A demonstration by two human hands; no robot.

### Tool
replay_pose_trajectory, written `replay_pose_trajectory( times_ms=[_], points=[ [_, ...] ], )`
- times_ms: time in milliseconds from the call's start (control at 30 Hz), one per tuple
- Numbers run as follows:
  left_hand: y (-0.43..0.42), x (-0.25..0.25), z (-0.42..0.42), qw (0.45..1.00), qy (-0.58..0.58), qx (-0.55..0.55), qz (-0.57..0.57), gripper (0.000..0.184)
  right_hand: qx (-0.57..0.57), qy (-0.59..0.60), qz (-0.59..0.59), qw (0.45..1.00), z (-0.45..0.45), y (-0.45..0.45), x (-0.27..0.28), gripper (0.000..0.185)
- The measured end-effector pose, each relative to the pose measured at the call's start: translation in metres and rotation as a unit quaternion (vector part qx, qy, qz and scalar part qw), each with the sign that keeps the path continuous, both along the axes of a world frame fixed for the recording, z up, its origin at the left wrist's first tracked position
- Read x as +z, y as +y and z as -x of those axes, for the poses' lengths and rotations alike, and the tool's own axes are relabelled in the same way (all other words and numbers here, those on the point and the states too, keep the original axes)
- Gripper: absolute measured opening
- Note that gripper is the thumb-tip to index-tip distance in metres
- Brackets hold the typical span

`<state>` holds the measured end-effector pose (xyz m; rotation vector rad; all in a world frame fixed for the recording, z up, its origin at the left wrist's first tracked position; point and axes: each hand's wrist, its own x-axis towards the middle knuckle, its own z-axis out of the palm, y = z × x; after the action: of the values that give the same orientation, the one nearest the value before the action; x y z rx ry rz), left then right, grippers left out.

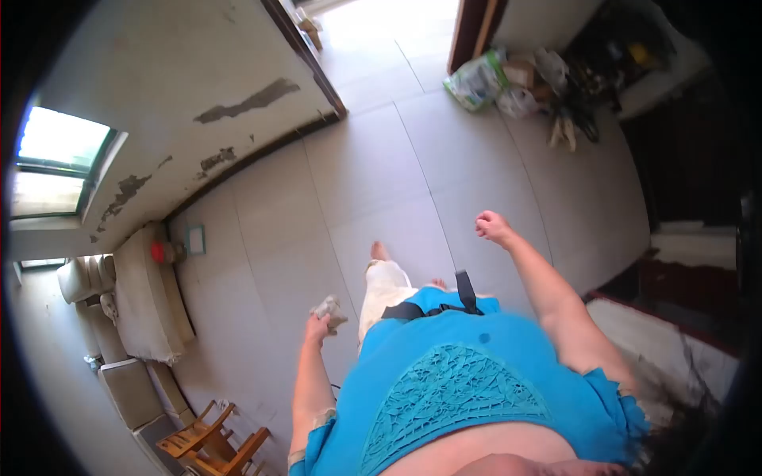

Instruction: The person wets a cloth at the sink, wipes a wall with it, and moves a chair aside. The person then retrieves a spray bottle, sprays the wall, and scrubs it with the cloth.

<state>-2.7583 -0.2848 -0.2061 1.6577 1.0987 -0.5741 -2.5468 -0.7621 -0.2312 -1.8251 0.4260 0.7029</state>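
**Crumpled cloth (330, 312) was in the left hand**

At the far left, a covered sofa (145, 297) stood along the wall (171, 143), with a wooden armchair (208, 441) at the lower left. Further right, the left hand (317, 327) had its fingers closed around the pale cloth, above the tiled floor (278, 214). The right hand (494, 228) hung well apart from it, fingers curled together. Beyond, at the upper right, a green-and-white plastic bag (476, 82) sat on the floor.
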Motion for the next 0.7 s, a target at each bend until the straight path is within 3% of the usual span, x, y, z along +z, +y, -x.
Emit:
replay_pose_trajectory(
  times_ms=[100, 167, 200, 267, 300, 333, 400, 500, 667, 700],
  points=[
    [0.041, -0.059, -0.062, 0.994, 0.031, -0.092, -0.042, 0.035, 0.028, -0.083, -0.05, 0.995, -0.111, 0.054, 0.023, 0.015],
    [0.075, -0.083, -0.132, 0.988, 0.066, -0.139, 0.023, 0.038, 0.045, -0.102, -0.089, 0.99, -0.159, 0.071, 0.023, 0.015],
    [0.081, -0.091, -0.194, 0.982, 0.077, -0.157, 0.067, 0.04, 0.013, -0.065, -0.046, 0.997, -0.183, 0.071, 0.013, 0.013],
    [0.072, -0.072, -0.282, 0.976, 0.066, -0.207, 0.004, 0.042, 0.032, -0.026, 0.005, 0.999, -0.197, 0.055, -0.001, 0.013],
    [0.072, -0.06, -0.32, 0.969, 0.066, -0.235, -0.031, 0.043, 0.001, 0.004, 0.001, 1.0, -0.2, 0.038, -0.034, 0.011],
    [0.077, -0.082, -0.352, 0.972, 0.002, -0.229, -0.042, 0.042, 0.027, 0.014, 0.044, 0.999, -0.203, 0.02, -0.047, 0.011],
    [0.062, -0.078, -0.437, 0.958, -0.041, -0.277, -0.062, 0.039, -0.094, 0.15, 0.087, 0.98, -0.226, 0.003, -0.024, 0.011],
    [0.004, -0.019, -0.562, 0.948, -0.11, -0.297, -0.011, 0.026, -0.269, 0.203, 0.029, 0.941, -0.257, -0.037, -0.035, 0.01],
    [-0.077, 0.019, -0.74, 0.952, -0.178, -0.214, 0.125, 0.029, -0.243, 0.223, 0.063, 0.942, -0.4, -0.082, -0.062, 0.011],
    [-0.09, 0.03, -0.768, 0.954, -0.174, -0.221, 0.105, 0.029, -0.228, 0.217, 0.063, 0.947, -0.432, -0.084, -0.063, 0.011]
  ],
)
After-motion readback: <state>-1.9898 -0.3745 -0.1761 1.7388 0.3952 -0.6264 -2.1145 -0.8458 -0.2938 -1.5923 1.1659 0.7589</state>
